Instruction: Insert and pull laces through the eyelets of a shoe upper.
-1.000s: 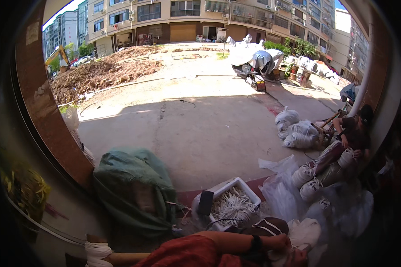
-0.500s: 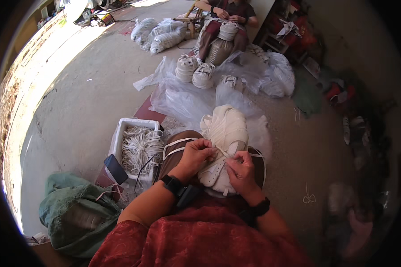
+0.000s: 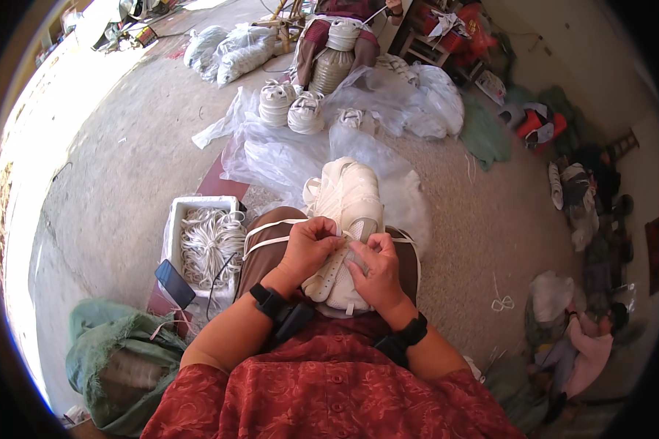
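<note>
A stack of off-white shoe uppers (image 3: 351, 183) lies across my lap, toes pointing away. The nearest upper (image 3: 331, 276) has a row of eyelets and a mesh lining. My left hand (image 3: 311, 245) pinches a thin white shoelace (image 3: 346, 235) at the eyelets, thumb and forefinger together. Close beside it, my right hand (image 3: 377, 271) has bent fingers at the same lace, its thumb lower on the upper; the fingertips partly hide the lace. More white laces (image 3: 271, 241) hang over my left knee, and others cross my right knee.
A white foam box (image 3: 174, 227) of bundled laces stands left, a phone (image 3: 174, 282) at its corner. Green cloth (image 3: 99, 358) lies nearer. Ahead are plastic sheeting (image 3: 285, 164), several rolled uppers (image 3: 305, 113) and a seated person (image 3: 329, 51). Another person (image 3: 589, 358) sits at right.
My hands have drawn closer together; the lace stretched between them earlier is now mostly hidden by fingers. My right thumb has moved off the forefinger. The person ahead has spread their hands apart.
</note>
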Motion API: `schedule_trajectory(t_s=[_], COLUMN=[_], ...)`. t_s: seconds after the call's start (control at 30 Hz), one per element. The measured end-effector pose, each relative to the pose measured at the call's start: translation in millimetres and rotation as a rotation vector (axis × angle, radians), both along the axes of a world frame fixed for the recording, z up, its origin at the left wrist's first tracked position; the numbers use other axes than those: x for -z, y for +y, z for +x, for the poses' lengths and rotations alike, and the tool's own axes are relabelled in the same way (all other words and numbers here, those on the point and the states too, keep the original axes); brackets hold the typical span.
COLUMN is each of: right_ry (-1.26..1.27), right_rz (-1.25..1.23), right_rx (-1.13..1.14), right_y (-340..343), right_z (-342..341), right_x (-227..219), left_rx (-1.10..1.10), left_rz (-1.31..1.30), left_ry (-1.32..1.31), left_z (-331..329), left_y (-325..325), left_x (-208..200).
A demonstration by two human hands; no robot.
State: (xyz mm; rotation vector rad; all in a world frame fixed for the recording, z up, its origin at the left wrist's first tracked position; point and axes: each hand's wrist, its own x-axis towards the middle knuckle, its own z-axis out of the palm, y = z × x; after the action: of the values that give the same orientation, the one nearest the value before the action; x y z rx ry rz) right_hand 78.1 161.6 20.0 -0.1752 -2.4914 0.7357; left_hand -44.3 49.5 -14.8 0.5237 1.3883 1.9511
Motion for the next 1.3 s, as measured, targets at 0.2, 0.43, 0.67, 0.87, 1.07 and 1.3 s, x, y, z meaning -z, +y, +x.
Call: schedule_trajectory(t_s=[0.2,0.43,0.67,0.87,1.07,1.3], right_ry=[0.008,0.093,0.023,-0.044,-0.250,-0.265], right_rz=[-0.071,-0.276,-0.329,-0.171,-0.034,-0.009], right_rx=[0.038,0.093,0.160,0.170,0.226,0.282], right_y=[0,2,3,7,6,0], right_z=[-4,-5,-8,-8,-16,-19], right_x=[6,15,10,14,8,4], left_rx=[-0.006,0.028,-0.095,0.071,0.126,0.300], left_rz=[-0.439,-0.419,-0.466,-0.658,-0.765,-0.531], left_ry=[1.083,0.762,1.079,1.363,1.604,1.153], left_z=[3,-15,6,26,29,-13], left_y=[6,14,7,-1,9,6], left_x=[-34,-25,-28,-44,-48,-39])
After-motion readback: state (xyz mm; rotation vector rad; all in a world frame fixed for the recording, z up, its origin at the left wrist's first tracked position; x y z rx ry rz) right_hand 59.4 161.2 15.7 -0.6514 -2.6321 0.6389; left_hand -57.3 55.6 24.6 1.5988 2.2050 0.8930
